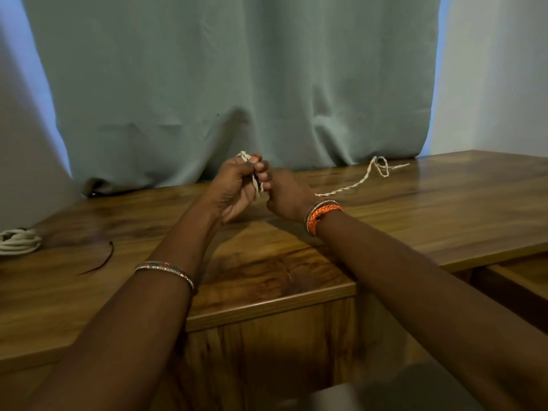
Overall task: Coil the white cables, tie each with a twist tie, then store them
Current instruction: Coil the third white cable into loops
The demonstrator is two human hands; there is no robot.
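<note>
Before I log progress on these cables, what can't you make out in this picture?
- Head view: the coiled white cable bundle is cut off by the left edge; any tie on it is hidden.
- The thin white twisted cable vanishes behind the right hand.
- The left hand and its curled fingers hide how many loops are held.
</note>
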